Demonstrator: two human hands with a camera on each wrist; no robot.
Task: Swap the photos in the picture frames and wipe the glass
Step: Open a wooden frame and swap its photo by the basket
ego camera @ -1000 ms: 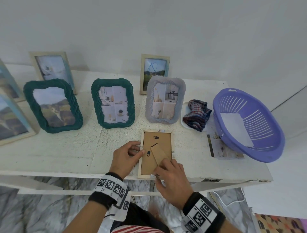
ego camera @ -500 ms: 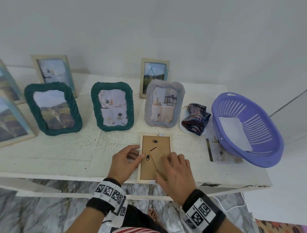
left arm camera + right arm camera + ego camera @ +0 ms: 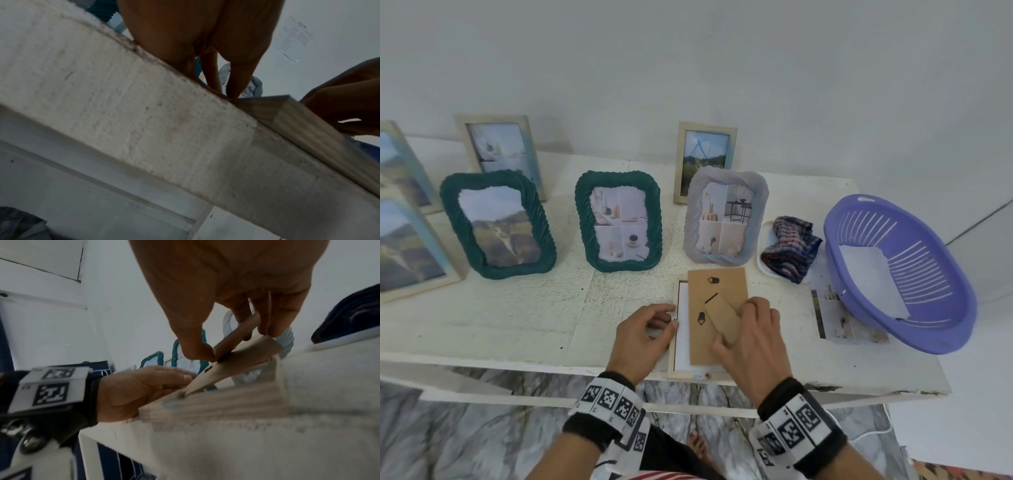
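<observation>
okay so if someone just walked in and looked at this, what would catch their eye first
Probably the two hands at the table's near edge: the right hand pinches the stand of a brown backing board and lifts it off a face-down wooden frame, which the left hand steadies. Next, the purple basket at the right, and the standing frames behind.

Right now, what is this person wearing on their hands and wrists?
Both hands, left hand and right hand, are bare, with no gloves or rings visible. Each wrist carries a black band topped by white blocks printed with black square tag markers. No sleeves reach the wrists.
</observation>
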